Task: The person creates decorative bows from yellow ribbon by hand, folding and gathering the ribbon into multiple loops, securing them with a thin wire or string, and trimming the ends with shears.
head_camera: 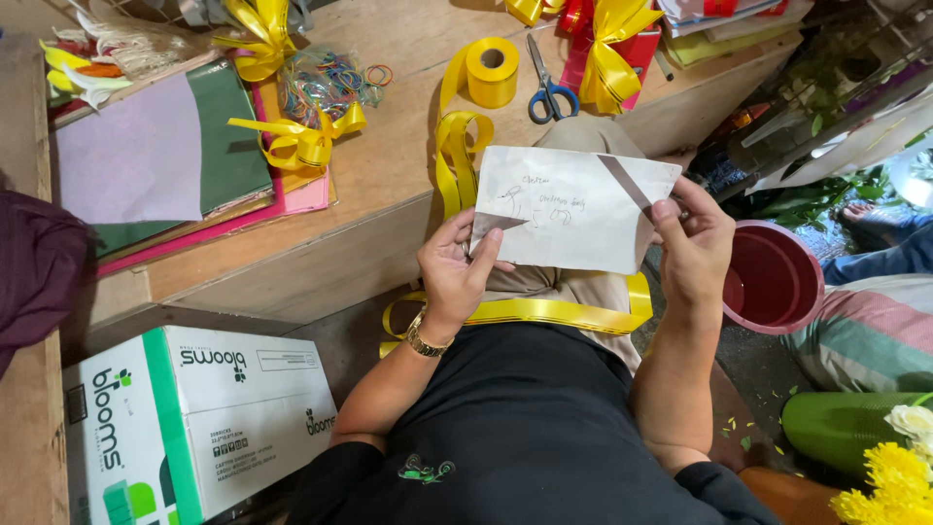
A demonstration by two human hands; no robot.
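Note:
I hold a white sheet of paper (573,209) with handwriting and folded corners up in front of me. My left hand (457,267) grips its lower left edge, thumb on the front. My right hand (692,243) pinches its right edge. A gold bracelet sits on my left wrist. A long yellow ribbon (544,311) lies across my lap under the paper and runs up to a yellow ribbon roll (492,70) on the wooden table (389,185).
Blue-handled scissors (547,92), yellow ribbon bows (301,141), a bag of rubber bands (326,83) and coloured paper sheets (160,156) lie on the table. A white and green box (185,418) stands at lower left. A maroon pot (773,277) and yellow flowers (889,481) are at right.

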